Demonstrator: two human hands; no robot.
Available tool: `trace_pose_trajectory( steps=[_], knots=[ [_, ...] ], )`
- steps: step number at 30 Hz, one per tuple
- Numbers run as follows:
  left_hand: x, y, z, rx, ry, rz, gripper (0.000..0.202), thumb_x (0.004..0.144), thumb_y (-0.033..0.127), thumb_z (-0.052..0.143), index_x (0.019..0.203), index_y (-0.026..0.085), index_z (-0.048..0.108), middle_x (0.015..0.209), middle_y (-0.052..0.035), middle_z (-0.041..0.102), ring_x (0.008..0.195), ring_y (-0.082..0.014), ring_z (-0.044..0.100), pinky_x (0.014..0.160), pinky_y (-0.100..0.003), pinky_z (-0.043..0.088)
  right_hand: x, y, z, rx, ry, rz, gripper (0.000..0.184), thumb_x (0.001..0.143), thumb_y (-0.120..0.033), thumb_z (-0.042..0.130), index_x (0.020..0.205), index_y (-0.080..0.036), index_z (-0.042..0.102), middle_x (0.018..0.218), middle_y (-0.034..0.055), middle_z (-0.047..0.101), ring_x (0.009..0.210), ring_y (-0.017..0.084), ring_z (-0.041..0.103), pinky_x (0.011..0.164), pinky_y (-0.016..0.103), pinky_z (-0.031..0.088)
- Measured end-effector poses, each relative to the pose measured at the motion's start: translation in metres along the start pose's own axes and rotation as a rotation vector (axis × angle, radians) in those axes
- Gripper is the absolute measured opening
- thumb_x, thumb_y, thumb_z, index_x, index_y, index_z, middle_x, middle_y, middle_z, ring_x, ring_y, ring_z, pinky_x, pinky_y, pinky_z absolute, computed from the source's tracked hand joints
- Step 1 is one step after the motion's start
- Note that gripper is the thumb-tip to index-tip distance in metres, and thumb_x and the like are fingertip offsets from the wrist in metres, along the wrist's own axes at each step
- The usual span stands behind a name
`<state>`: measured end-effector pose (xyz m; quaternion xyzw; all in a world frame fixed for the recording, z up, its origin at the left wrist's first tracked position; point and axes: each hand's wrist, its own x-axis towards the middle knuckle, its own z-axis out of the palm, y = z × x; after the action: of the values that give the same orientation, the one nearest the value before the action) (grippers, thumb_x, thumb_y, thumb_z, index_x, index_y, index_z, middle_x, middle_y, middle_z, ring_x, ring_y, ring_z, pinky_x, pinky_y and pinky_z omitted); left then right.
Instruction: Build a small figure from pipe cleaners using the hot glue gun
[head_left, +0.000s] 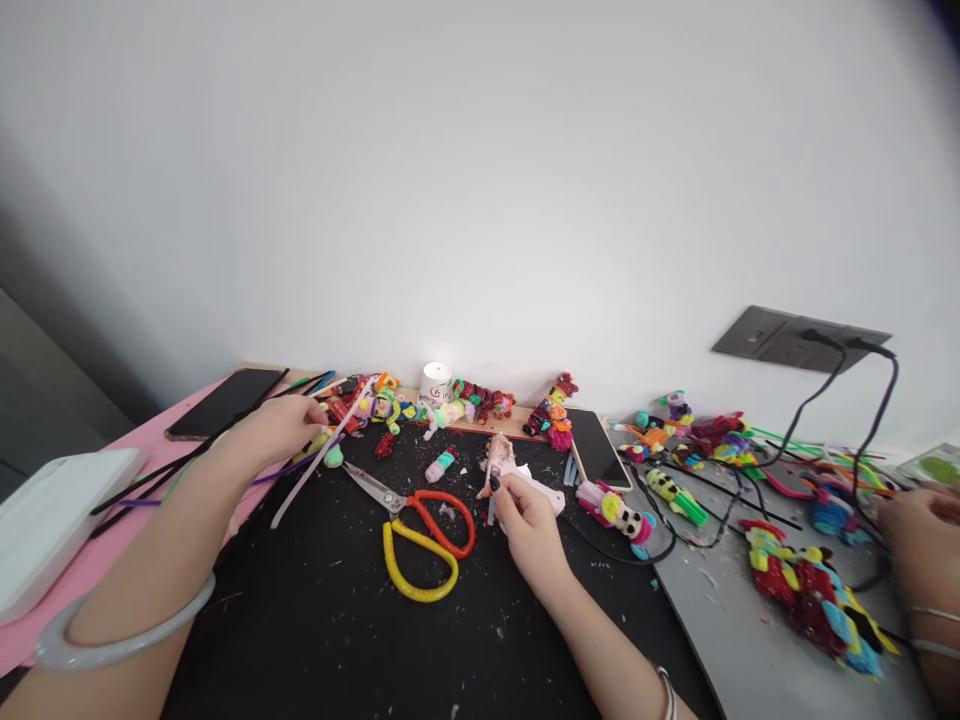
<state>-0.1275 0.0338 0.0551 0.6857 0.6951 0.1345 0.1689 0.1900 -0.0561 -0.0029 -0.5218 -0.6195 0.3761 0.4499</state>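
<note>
My left hand (289, 425) is at the left back of the black work surface, fingers curled together among pipe cleaners; what they hold is hidden. A pale lilac pipe cleaner (304, 485) slants just beside its fingertips. My right hand (532, 535) is in a pinch at the middle, on something too small to make out. Right behind its fingers lies a pale pink tool, apparently a glue gun (506, 460), with a stained nozzle. Between the hands, scissors (394, 502) with one red and one yellow handle lie spread. A small pink and teal fuzzy piece (441, 464) is behind them.
Fuzzy pipe-cleaner figures (551, 415) and a paper cup (436, 383) line the wall. Phones lie left (225, 403) and right (598, 447); a white box (67, 520) is far left. Cables hang from a wall socket (799, 340). Another person's hand (922, 535) is at the right edge.
</note>
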Motion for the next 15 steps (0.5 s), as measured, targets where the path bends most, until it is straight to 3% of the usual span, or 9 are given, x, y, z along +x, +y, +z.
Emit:
trace_pose_trajectory(
  steps=[7,11,15],
  knots=[
    [0.010,-0.012,0.013,-0.063,0.157,0.023,0.007,0.066,0.017,0.059,0.068,0.011,0.062,0.040,0.0088,0.048,0.042,-0.0108,0.049,0.052,-0.025,0.030,0.000,0.000,0.000,0.009,0.000,0.001,0.029,0.089,-0.037,0.044,0.078,-0.016,0.062,0.056,-0.0041,0.040,0.050,0.013,0.034,0.048,0.024,0.026],
    [0.016,-0.016,0.013,-0.121,0.326,0.026,0.039,0.085,0.021,0.029,0.066,0.009,0.061,0.037,0.0069,0.038,0.047,-0.0109,0.056,0.052,-0.033,0.025,0.001,0.000,0.000,0.028,0.003,0.001,0.030,0.089,-0.038,0.045,0.078,-0.016,0.062,0.054,-0.0049,0.037,0.049,0.012,0.032,0.047,0.024,0.024],
    [0.008,-0.005,0.000,-0.246,0.509,0.068,0.025,0.082,0.016,0.039,0.084,0.009,0.063,0.051,0.0052,0.054,0.064,-0.0137,0.063,0.053,-0.032,0.030,0.000,-0.001,0.000,0.032,0.021,-0.010,0.029,0.089,-0.037,0.044,0.078,-0.017,0.062,0.053,-0.0055,0.035,0.049,0.012,0.032,0.047,0.024,0.024]
  ],
)
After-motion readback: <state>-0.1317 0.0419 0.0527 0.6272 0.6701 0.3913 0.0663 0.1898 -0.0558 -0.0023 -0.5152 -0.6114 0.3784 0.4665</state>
